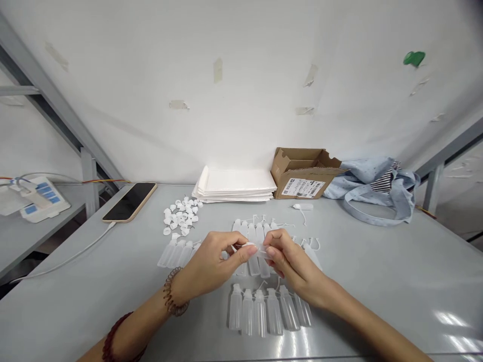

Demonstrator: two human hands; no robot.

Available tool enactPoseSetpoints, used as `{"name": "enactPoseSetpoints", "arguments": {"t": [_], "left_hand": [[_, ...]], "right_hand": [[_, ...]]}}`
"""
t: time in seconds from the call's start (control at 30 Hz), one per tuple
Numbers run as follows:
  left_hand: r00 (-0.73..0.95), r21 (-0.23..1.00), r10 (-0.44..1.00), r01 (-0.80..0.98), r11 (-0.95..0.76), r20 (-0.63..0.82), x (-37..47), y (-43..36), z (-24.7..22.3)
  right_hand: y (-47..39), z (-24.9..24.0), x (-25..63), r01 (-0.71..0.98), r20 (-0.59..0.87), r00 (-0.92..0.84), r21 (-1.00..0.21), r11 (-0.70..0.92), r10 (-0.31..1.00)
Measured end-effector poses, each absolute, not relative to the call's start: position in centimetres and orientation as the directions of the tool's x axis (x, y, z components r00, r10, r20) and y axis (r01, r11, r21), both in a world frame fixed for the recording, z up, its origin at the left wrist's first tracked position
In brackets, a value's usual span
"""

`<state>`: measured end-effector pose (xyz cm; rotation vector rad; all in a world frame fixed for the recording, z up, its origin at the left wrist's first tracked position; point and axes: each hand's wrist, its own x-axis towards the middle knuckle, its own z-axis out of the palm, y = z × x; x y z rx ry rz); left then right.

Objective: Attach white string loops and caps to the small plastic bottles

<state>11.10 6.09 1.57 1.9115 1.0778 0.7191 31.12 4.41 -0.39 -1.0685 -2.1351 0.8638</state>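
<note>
In the middle of the head view my two hands meet above the table. My left hand (222, 256) is closed in a pinch on a small white cap (249, 244), mostly covered by the thumb. Between the fingers of my right hand (292, 264) is a small translucent plastic bottle (264, 253), its end facing the cap; whether the two touch I cannot tell. Several similar bottles (253, 264) lie in a row under my hands, partly hidden. Nearer to me lies another row of translucent bottles (260, 314), some with thin strap-like pieces at the necks.
White caps (181, 216) lie heaped left of centre, with more bottles (175, 254) below them. A lone bottle (304, 206) with a fine tip lies behind my right hand. Along the wall are white envelopes (237, 183), a cardboard box (302, 183), a blue bag (362, 183) and a phone (132, 201).
</note>
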Motion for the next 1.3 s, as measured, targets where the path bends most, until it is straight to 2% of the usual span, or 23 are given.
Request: {"name": "enactPoseSetpoints", "arguments": {"t": [0.07, 0.13, 0.2, 0.23, 0.27, 0.3, 0.37, 0.43, 0.5, 0.57, 0.67, 0.77, 0.9, 1.07, 1.13, 1.2, 1.3], "left_hand": [[0.466, 0.902, 0.885, 0.391, -0.186, -0.019, 11.1, 6.1, 1.4], [0.466, 0.931, 0.88, 0.355, -0.088, -0.095, 11.1, 6.1, 1.2], [0.467, 0.944, 0.879, 0.323, -0.069, -0.095, 11.1, 6.1, 1.1], [0.469, 0.946, 0.88, 0.313, -0.081, -0.08, 11.2, 6.0, 1.1], [0.469, 0.945, 0.881, 0.311, -0.097, -0.064, 11.3, 5.9, 1.1], [0.469, 0.942, 0.882, 0.317, -0.112, -0.053, 11.4, 5.8, 1.1], [0.464, 0.925, 0.885, 0.349, -0.149, -0.033, 11.6, 5.6, 1.1], [0.44, 0.894, 0.898, 0.389, -0.22, 0.029, 11.8, 5.3, 1.2], [0.436, 0.857, 0.89, 0.401, -0.325, 0.133, 11.9, 5.1, 1.1], [0.469, 0.808, 0.843, 0.37, -0.457, 0.262, 11.9, 5.0, 1.0], [0.54, 0.694, 0.715, 0.298, -0.656, 0.444, 11.8, 5.1, 0.8], [0.601, 0.569, 0.598, 0.271, -0.776, 0.53, 11.7, 5.1, 0.9], [0.671, 0.411, 0.505, 0.312, -0.857, 0.543, 11.7, 4.8, 1.3], [0.761, 0.043, 0.355, 0.397, -0.917, 0.543, 11.9, 4.4, 0.9], [0.768, -0.07, 0.303, 0.41, -0.909, 0.564, 12.0, 4.4, 0.7], [0.762, -0.136, 0.268, 0.421, -0.897, 0.59, 12.0, 4.6, 0.5], [0.746, -0.108, 0.294, 0.439, -0.892, 0.598, 11.9, 5.1, 0.3]], "right_hand": [[4.6, -0.7, 31.1, 0.452, 0.242, -0.504, -0.744, 0.492, 0.829], [4.8, -1.4, 30.9, 0.499, 0.368, -0.505, -0.613, 0.612, 0.781], [5.0, -1.9, 30.9, 0.524, 0.487, -0.522, -0.465, 0.714, 0.7], [4.9, -2.0, 30.9, 0.52, 0.51, -0.527, -0.441, 0.732, 0.68], [4.9, -1.9, 30.9, 0.51, 0.491, -0.526, -0.472, 0.719, 0.695], [4.8, -1.7, 30.9, 0.489, 0.437, -0.516, -0.555, 0.672, 0.737], [4.5, -0.9, 30.9, 0.385, 0.247, -0.486, -0.801, 0.459, 0.839], [4.4, -0.1, 30.8, 0.169, 0.026, -0.503, -0.977, 0.128, 0.864], [4.6, 0.3, 30.8, -0.055, -0.128, -0.588, -0.979, -0.198, 0.799], [5.0, 0.4, 31.0, -0.158, -0.223, -0.679, -0.886, -0.436, 0.699], [5.7, 0.2, 31.5, -0.165, -0.296, -0.746, -0.786, -0.596, 0.597], [6.2, 0.1, 32.1, -0.119, -0.323, -0.79, -0.752, -0.648, 0.521], [6.7, 0.0, 32.8, -0.043, -0.357, -0.812, -0.753, -0.657, 0.462], [7.3, -0.2, 33.5, 0.043, -0.433, -0.783, -0.754, -0.655, 0.447], [7.5, -0.3, 33.7, 0.066, -0.447, -0.78, -0.755, -0.653, 0.438], [7.7, -0.2, 33.8, 0.074, -0.447, -0.784, -0.757, -0.649, 0.431], [7.8, -0.1, 33.7, 0.045, -0.413, -0.782, -0.784, -0.619, 0.467]]}}
